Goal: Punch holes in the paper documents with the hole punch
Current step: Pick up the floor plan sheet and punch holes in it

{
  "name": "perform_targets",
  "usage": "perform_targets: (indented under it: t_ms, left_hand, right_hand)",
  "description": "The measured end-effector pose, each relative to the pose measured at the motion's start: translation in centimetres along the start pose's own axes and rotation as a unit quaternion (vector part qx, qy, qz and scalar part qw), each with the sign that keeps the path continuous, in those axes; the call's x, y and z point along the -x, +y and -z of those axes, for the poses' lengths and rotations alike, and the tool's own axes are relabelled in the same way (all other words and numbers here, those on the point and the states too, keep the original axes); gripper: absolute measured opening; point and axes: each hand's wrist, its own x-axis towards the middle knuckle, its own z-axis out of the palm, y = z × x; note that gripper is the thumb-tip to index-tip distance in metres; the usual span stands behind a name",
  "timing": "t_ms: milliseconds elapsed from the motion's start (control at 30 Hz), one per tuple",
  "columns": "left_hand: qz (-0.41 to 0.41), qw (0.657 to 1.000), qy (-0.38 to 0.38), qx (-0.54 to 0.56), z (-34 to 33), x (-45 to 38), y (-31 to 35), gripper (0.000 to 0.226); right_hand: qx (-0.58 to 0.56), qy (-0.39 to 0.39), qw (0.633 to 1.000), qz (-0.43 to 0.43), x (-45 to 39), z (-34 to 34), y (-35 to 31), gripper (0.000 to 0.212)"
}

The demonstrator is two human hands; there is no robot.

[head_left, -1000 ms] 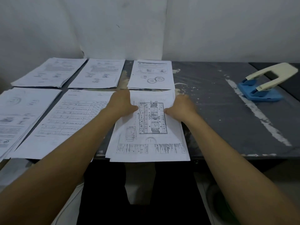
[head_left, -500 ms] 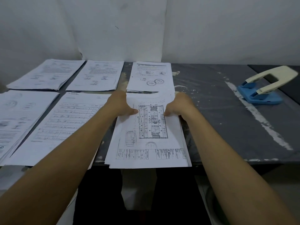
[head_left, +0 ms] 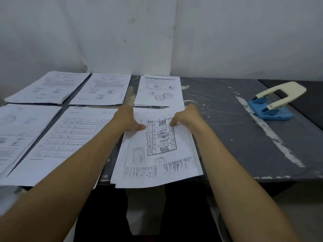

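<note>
Dark scuffed table (head_left: 236,137): printed floor-plan stack (head_left: 157,165), left hand (head_left: 126,119) and right hand (head_left: 186,117) each in pinching grip.

Open dark table (head_left: 227,137) runs from the floor-plan stack (head_left: 157,154) right toward the hole punch (head_left: 272,103), only a white paint streak (head_left: 269,131) crossing it. Left of the stack, paper stacks (head_left: 70,137) lie edge to edge; behind it the stamped sheet (head_left: 159,89), then wall (head_left: 157,32).
</note>
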Motion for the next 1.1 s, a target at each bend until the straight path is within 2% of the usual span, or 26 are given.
perform_targets:
  t_ms: [67,100,233,300,367,500,567,667,833,933,1100]
  left_hand:
    - [-0.002,1.000,0.004,0.000,0.0,0.1,0.0,0.091]
    - [-0.006,1.000,0.007,0.001,0.0,0.2,0.1,0.092]
    - [-0.003,1.000,0.017,0.011,-0.2,0.3,-0.1,0.083]
    - [0.001,0.999,0.040,0.029,-0.2,0.4,-0.5,0.093]
    - [0.001,0.992,0.079,0.099,-0.1,0.5,-0.8,0.094]
    - [-0.022,0.933,0.130,0.334,1.5,0.8,0.5,0.045]
    - [-0.040,0.903,0.161,0.397,2.7,0.8,1.7,0.033]
    - [-0.072,0.875,0.222,0.424,5.0,0.6,3.5,0.026]
    - [-0.148,0.830,0.279,0.459,8.0,1.2,5.9,0.036]
    - [-0.165,0.842,0.285,0.428,7.5,1.5,5.8,0.034]
    - [-0.140,0.862,0.274,0.403,4.7,2.0,4.2,0.032]
  right_hand:
    - [-0.072,-0.023,0.997,-0.012,0.3,0.6,0.2,0.037]
    - [-0.087,-0.035,0.996,-0.007,0.6,0.7,0.4,0.032]
    - [-0.096,-0.041,0.994,0.043,0.8,0.2,1.8,0.033]
    - [-0.128,-0.043,0.989,0.052,1.1,0.7,1.7,0.041]
    - [-0.160,-0.040,0.983,0.081,1.3,1.6,1.3,0.035]
    - [-0.220,-0.015,0.965,0.144,1.7,2.9,-1.0,0.034]
    - [-0.227,0.013,0.958,0.175,1.8,3.3,-2.5,0.039]
    - [-0.264,0.051,0.935,0.232,2.5,4.1,-4.7,0.038]
    - [-0.313,0.083,0.900,0.292,3.3,5.2,-7.2,0.041]
    - [-0.314,0.087,0.902,0.283,3.1,4.9,-6.9,0.039]
    - [-0.290,0.084,0.920,0.250,2.2,3.4,-4.4,0.025]
